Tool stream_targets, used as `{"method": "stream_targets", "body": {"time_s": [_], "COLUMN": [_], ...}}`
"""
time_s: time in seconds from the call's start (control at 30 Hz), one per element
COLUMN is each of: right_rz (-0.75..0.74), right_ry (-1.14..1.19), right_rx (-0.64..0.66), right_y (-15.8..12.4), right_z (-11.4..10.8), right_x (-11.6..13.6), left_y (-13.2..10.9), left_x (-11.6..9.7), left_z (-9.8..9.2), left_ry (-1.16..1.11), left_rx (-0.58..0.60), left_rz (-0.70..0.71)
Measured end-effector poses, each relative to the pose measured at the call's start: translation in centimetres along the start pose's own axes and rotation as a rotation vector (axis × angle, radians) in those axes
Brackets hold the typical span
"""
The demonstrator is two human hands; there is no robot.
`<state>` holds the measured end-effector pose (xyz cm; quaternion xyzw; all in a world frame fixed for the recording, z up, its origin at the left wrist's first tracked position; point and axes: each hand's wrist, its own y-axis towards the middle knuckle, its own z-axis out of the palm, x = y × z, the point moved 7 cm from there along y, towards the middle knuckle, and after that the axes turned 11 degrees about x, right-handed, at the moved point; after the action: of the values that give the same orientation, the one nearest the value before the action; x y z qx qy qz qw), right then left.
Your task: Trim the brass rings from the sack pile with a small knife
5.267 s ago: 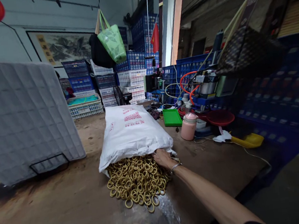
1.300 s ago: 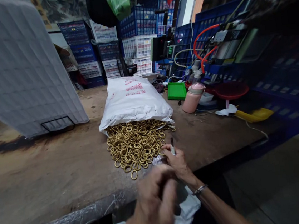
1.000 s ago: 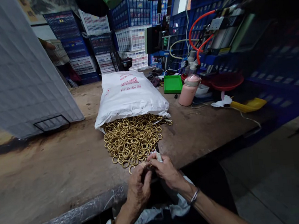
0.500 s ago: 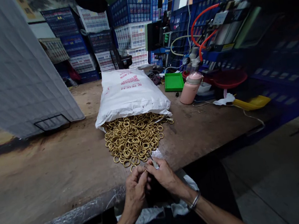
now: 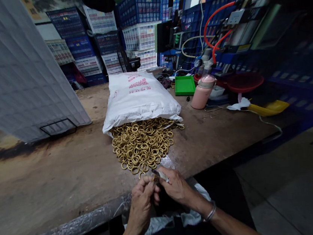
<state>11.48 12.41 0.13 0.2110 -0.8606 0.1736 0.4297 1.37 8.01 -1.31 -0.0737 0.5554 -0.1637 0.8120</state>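
My left hand [image 5: 143, 198] is closed, pinching a brass-coloured ring [image 5: 154, 178] that is mostly hidden by the fingers. Close against it, my right hand [image 5: 177, 186] grips a small knife [image 5: 163, 176] with a pale handle; its dark blade points up and left, at the ring. Just beyond the hands, a heap of brass-coloured rings [image 5: 144, 145] spills from the mouth of a white sack [image 5: 143, 102] with red print. One loose ring [image 5: 142, 175] lies at the heap's near edge, close to my left fingertips.
The worktable [image 5: 67, 180] has a plastic-wrapped front edge. A white corrugated panel [image 5: 36, 78] stands at left. Right of the sack are a green tray [image 5: 184, 86], a pink bottle [image 5: 202, 93] and a yellow scoop [image 5: 270, 108]. Stacked crates [image 5: 139, 6] rise behind.
The knife in my right hand has tilted, its blade now lower and more to the left, by the left fingertips. My left hand keeps its pinch. The view has shifted slightly.
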Motion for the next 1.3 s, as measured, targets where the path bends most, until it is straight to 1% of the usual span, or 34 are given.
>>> {"method": "stream_targets", "body": {"time_s": [0.07,0.13,0.27,0.4,0.5,0.57,0.63,0.67,0.73,0.83,0.87,0.93,1.0,1.1,1.2,1.3], "right_rz": [-0.039,-0.046,-0.051,-0.004,0.032,0.096,0.169,0.175,0.119,-0.033,-0.060,-0.054,0.005,0.049,0.009,-0.039], "right_ry": [-0.171,-0.286,-0.385,-0.470,-0.516,-0.531,-0.531,-0.522,-0.495,-0.481,-0.491,-0.523,-0.545,-0.543,-0.510,-0.392], "right_rx": [0.067,0.100,0.145,0.148,0.108,0.055,-0.009,-0.031,-0.076,-0.100,-0.100,-0.080,-0.048,-0.027,-0.055,-0.104], "right_y": [-0.4,-0.6,-0.7,-0.7,-0.3,0.3,1.0,1.3,1.8,2.3,2.4,2.7,3.0,3.3,3.3,3.5], "right_z": [0.5,0.9,1.6,2.0,1.7,0.8,-0.5,-1.0,-1.6,-1.4,-1.1,-0.6,-0.3,-0.3,-0.7,-1.2], "right_x": [0.4,0.5,0.1,-0.3,-0.1,-0.3,-0.7,-0.8,-0.8,-0.5,-0.4,-0.4,-0.5,-0.5,-0.5,-0.8], "left_y": [0.0,-0.1,-0.3,-0.4,-0.7,-1.2,-1.8,-2.0,-2.2,-2.1,-2.0,-1.8,-1.7,-1.4,-1.0,-0.5], "left_x": [-0.3,-0.5,-0.7,-0.5,-0.3,-0.2,-0.1,0.0,0.4,1.3,1.4,1.4,1.3,1.1,1.2,1.1], "left_z": [0.0,-0.1,-0.3,-0.6,-0.7,-0.6,-0.2,0.0,0.2,0.0,-0.1,-0.3,-0.5,-0.7,-0.7,-0.5], "left_ry": [0.041,0.079,0.126,0.146,0.086,0.052,0.012,-0.028,-0.145,-0.297,-0.324,-0.351,-0.373,-0.434,-0.556,-0.632], "left_rx": [0.003,0.007,-0.022,-0.024,-0.014,0.007,0.053,0.074,0.099,0.088,0.083,0.068,0.063,0.085,0.112,0.140], "left_rz": [0.023,0.043,0.060,0.052,0.046,0.032,0.023,0.016,-0.021,-0.102,-0.114,-0.103,-0.071,-0.035,-0.072,-0.110]}}
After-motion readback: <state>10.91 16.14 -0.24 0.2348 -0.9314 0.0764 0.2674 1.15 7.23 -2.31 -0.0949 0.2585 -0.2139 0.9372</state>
